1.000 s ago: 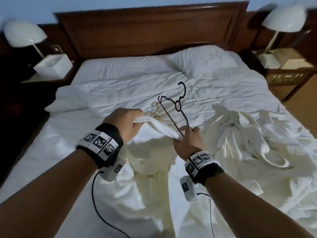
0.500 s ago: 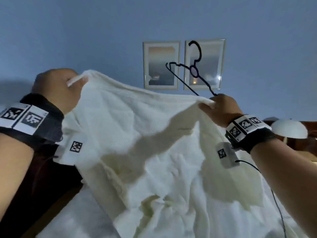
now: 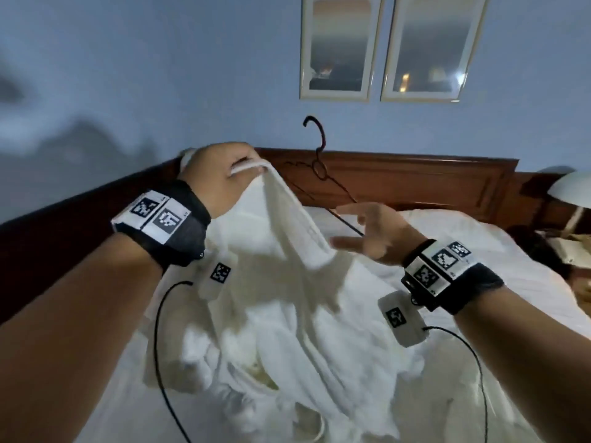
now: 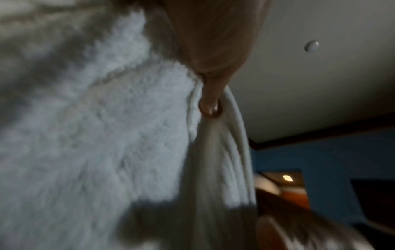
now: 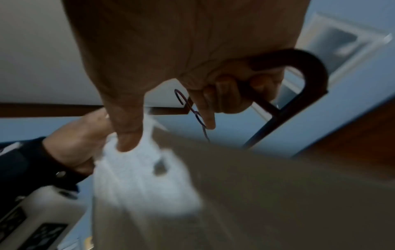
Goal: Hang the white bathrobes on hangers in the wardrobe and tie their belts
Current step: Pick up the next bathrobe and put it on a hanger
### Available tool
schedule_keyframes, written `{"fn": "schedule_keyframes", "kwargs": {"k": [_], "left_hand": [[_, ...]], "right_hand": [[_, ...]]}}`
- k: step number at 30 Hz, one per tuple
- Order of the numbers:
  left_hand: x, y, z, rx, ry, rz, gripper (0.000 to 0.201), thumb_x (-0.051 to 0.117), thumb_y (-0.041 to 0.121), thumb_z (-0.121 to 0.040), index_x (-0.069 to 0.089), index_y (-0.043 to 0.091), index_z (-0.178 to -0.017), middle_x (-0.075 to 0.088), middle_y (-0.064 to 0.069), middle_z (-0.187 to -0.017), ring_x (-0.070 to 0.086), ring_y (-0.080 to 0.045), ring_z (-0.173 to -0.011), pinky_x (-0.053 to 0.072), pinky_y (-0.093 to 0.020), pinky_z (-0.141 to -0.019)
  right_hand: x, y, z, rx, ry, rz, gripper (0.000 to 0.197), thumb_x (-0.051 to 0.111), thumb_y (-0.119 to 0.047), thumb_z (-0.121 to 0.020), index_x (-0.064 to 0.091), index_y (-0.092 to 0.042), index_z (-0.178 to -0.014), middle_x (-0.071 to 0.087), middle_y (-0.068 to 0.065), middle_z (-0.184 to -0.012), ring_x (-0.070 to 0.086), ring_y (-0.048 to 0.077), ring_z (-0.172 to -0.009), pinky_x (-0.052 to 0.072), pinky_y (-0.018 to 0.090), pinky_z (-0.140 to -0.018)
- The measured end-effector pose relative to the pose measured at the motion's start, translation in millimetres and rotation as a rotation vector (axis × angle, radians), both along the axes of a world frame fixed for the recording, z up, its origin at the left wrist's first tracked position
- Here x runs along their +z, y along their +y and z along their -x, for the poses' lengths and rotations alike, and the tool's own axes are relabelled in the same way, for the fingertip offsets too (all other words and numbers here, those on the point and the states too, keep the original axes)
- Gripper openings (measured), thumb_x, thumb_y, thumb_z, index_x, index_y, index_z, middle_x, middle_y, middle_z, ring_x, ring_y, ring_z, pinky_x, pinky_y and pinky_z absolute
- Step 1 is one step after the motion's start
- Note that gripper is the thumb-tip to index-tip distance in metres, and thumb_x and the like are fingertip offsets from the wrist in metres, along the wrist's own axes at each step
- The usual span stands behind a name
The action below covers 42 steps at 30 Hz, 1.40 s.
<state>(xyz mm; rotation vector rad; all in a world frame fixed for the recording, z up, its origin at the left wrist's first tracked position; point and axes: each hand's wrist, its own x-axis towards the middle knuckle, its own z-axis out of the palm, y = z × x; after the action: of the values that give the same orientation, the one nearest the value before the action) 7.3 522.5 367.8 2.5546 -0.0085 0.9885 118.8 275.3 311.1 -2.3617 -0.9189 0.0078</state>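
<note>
Half a second back the right hand [image 3: 375,233] was pinching the far corner of the bathrobe [image 3: 287,282] so the cloth stretched wide between both hands; now that corner has dropped and the robe hangs in one long fold from the left hand [image 3: 217,183] alone, with the headboard [image 3: 415,180] back in sight.

Widest of all is the bed [image 3: 463,251], its white sheet rumpled, with the lower folds of the robe heaped on it. Behind it runs the dark wooden headboard with moulded panels, below a blue wall carrying two framed pictures [image 3: 383,47] side by side.

Thick and nubbly like towelling, with a ribbed band along its edge, the robe is held up above the bed. The left grip is closed tight on that top edge, cloth bunched under the curled fingers [image 4: 210,108].

Thin and black, the hanger [image 3: 319,164] rises between the two hands, its hook curling up against the wall and one straight arm slanting down toward the right palm. The right grip is half open: thumb and forefinger spread toward the cloth, the other fingers [image 5: 226,94] curled round the hanger's dark bar [image 5: 307,71].

A white domed lamp [image 3: 572,190] stands at the right edge.
</note>
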Motion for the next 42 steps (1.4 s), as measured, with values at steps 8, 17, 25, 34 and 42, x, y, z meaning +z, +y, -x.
{"fn": "schedule_keyframes", "kwargs": {"k": [8, 17, 25, 34, 42], "left_hand": [[-111.1, -33.6, -0.3, -0.099, 0.153, 0.040, 0.022, 0.075, 0.033, -0.077, 0.056, 0.020, -0.079, 0.055, 0.005, -0.061, 0.051, -0.010, -0.059, 0.036, -0.018, -0.054], [-309.1, 0.2, 60.3, 0.440, 0.578, 0.311, 0.010, 0.061, 0.026, -0.087, 0.057, 0.017, -0.087, 0.058, 0.003, -0.078, 0.061, -0.026, -0.080, 0.042, -0.025, -0.065], [-279.3, 52.4, 60.3, 0.459, 0.318, 0.644, 0.049, 0.061, 0.025, -0.090, 0.051, -0.002, -0.129, 0.055, -0.020, -0.128, 0.052, -0.034, -0.118, 0.040, -0.038, -0.100], [-109.0, -15.4, 15.6, -0.121, 0.340, 0.219, 0.033, 0.066, 0.035, -0.066, 0.057, 0.024, -0.096, 0.062, 0.007, -0.087, 0.060, -0.010, -0.084, 0.051, -0.032, -0.079], [-265.6, -3.3, 36.3, 0.076, 0.642, 0.295, 0.028, 0.059, 0.043, -0.083, 0.059, 0.018, -0.096, 0.061, 0.001, -0.089, 0.058, -0.023, -0.085, 0.042, -0.029, -0.071]], "right_hand": [[-70.6, 41.2, 31.8, -0.011, -0.008, -0.173, 0.039, 0.061, -0.036, -0.090, 0.055, -0.011, -0.060, 0.054, 0.001, -0.056, 0.050, 0.017, -0.056, 0.035, 0.030, -0.052], [-59.5, 17.4, -3.4, -0.286, -0.034, -0.208, 0.030, 0.055, -0.029, -0.084, 0.060, -0.010, -0.061, 0.059, 0.006, -0.060, 0.057, 0.026, -0.063, 0.045, 0.030, -0.056], [-90.8, -13.3, -27.5, -0.391, -0.006, 0.275, 0.026, 0.053, -0.040, -0.087, 0.066, -0.017, -0.085, 0.068, 0.007, -0.096, 0.060, 0.024, -0.085, 0.048, 0.031, -0.075], [-111.3, 63.4, 33.2, 0.029, -0.049, -0.123, 0.050, 0.065, -0.065, -0.077, 0.060, -0.016, -0.069, 0.057, -0.006, -0.064, 0.053, 0.010, -0.060, 0.042, 0.028, -0.057], [-90.4, 16.4, -3.5, -0.283, -0.066, -0.344, 0.031, 0.066, -0.033, -0.078, 0.063, -0.006, -0.064, 0.058, 0.004, -0.059, 0.056, 0.021, -0.060, 0.046, 0.030, -0.058]]}}
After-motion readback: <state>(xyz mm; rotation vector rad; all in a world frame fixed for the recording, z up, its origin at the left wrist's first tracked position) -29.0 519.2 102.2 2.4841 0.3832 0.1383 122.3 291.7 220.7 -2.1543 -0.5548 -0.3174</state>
